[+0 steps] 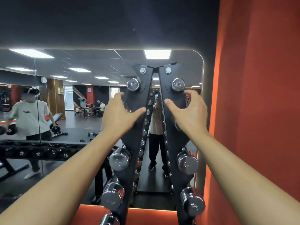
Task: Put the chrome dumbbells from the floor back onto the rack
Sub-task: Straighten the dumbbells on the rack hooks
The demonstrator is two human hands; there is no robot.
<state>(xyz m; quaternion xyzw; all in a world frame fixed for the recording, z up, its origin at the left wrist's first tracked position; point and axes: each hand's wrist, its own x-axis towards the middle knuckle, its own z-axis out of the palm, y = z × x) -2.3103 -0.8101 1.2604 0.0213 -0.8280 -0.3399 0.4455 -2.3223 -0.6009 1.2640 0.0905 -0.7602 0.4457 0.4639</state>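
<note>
A black A-frame rack (136,138) stands against a mirror, with chrome dumbbells on its pegs. Two 1KG dumbbells (133,84) sit at the top, and larger ones (119,159) fill the lower tiers on both sides. My left hand (121,114) reaches to the second tier of the left upright, fingers spread and loosely curved, thumb out across the upright. My right hand (189,112) mirrors it on the right upright (176,143). A chrome sliver (177,125) shows under the right palm. Both palms hide the second-tier pegs.
A red wall (259,111) stands close on the right. A long low rack of black dumbbells (32,151) runs off to the left. The mirror (81,95) reflects a person holding black dumbbells and small dumbbells on the floor (91,133).
</note>
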